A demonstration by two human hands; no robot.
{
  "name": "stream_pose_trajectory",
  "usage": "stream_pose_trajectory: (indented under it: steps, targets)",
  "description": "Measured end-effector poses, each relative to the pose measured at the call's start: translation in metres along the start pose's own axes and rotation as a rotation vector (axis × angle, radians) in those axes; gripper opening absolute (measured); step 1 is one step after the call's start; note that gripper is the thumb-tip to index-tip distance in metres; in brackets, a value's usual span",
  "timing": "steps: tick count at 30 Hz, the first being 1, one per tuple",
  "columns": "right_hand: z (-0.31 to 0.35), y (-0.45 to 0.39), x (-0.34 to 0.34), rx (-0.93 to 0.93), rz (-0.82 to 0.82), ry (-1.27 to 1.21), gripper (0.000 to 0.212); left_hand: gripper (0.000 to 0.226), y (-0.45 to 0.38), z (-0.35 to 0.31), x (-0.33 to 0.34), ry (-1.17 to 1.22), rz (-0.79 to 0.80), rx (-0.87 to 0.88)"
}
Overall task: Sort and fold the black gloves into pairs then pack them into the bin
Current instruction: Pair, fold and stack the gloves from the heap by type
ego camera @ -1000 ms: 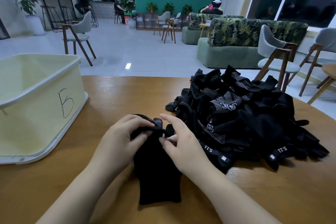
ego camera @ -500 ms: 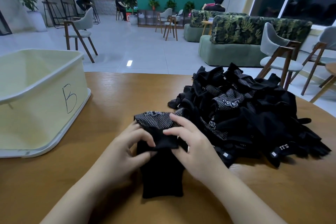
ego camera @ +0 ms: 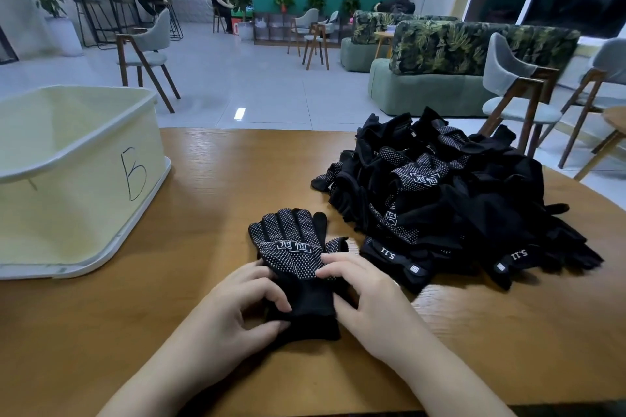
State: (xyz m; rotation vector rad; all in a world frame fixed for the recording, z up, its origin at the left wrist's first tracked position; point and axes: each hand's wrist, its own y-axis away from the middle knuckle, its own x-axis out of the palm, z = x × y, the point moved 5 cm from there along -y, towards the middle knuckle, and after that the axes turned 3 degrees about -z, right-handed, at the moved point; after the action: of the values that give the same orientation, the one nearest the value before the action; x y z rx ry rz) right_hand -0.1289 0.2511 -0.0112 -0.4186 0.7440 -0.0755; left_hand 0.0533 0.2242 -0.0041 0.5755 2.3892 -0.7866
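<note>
A black glove pair (ego camera: 294, 247) with white grip dots lies flat on the wooden table (ego camera: 220, 179), fingers pointing away from me. My left hand (ego camera: 233, 311) pinches the left side of its cuff. My right hand (ego camera: 366, 294) holds the right side, fingers curled over the dotted palm and thumb at the cuff. A large pile of black gloves (ego camera: 450, 200) sits to the right. The cream bin (ego camera: 78, 176), marked with a hand-drawn letter, stands at the left; the part of its inside that I can see holds nothing.
Grey chairs (ego camera: 515, 95) stand past the table's far right edge. Sofas, more chairs and seated people are farther off in the room. Bare tabletop lies between the bin and the pile.
The folded-over finger part of the gloves has been flipped out away from me and now lies flat. Both hands slid down toward the cuff.
</note>
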Motion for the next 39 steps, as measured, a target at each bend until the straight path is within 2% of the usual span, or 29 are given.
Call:
stream_pose_trajectory:
  steps: [4, 9, 12, 17, 20, 25, 29, 31, 33, 36, 39]
  targets:
    - [0.001, 0.002, 0.000, 0.011, 0.031, 0.017, 0.034, 0.025, 0.003, 0.002, 0.001, -0.043, 0.021, -0.011]
    - [0.003, 0.002, -0.008, 0.025, -0.088, -0.037, 0.031, 0.016, 0.006, 0.006, 0.001, -0.053, 0.026, -0.060]
    - [0.005, 0.002, -0.011, 0.021, -0.107, -0.033, 0.029, 0.017, 0.007, 0.006, 0.001, -0.078, 0.040, -0.048]
    - [0.004, 0.002, -0.006, 0.033, -0.035, 0.033, 0.029, 0.034, 0.013, 0.011, -0.001, -0.155, 0.061, -0.019]
    - [0.003, -0.001, -0.008, 0.073, -0.062, -0.010, 0.028, 0.036, 0.015, 0.012, -0.002, -0.164, 0.076, -0.012]
    - [0.000, -0.014, -0.006, 0.080, -0.042, 0.037, 0.033, 0.051, 0.013, 0.019, -0.001, -0.065, 0.122, -0.129]
    - [-0.001, -0.026, -0.006, 0.074, -0.065, 0.242, 0.025, 0.057, -0.002, 0.022, -0.014, 0.165, 0.018, -0.267]
    - [0.003, -0.036, -0.009, 0.060, -0.143, 0.344, 0.021, 0.033, -0.017, 0.029, -0.019, 0.270, -0.087, -0.329]
    - [0.006, -0.049, -0.010, 0.084, -0.151, 0.419, 0.024, 0.006, -0.033, 0.036, -0.023, 0.242, -0.181, -0.385]
    - [0.003, -0.072, -0.004, 0.180, -0.045, 0.425, 0.032, 0.024, -0.054, 0.045, -0.023, 0.163, -0.220, -0.404]
    - [-0.005, -0.088, 0.007, 0.257, 0.043, 0.407, 0.035, 0.032, -0.068, 0.048, -0.022, 0.090, -0.245, -0.400]
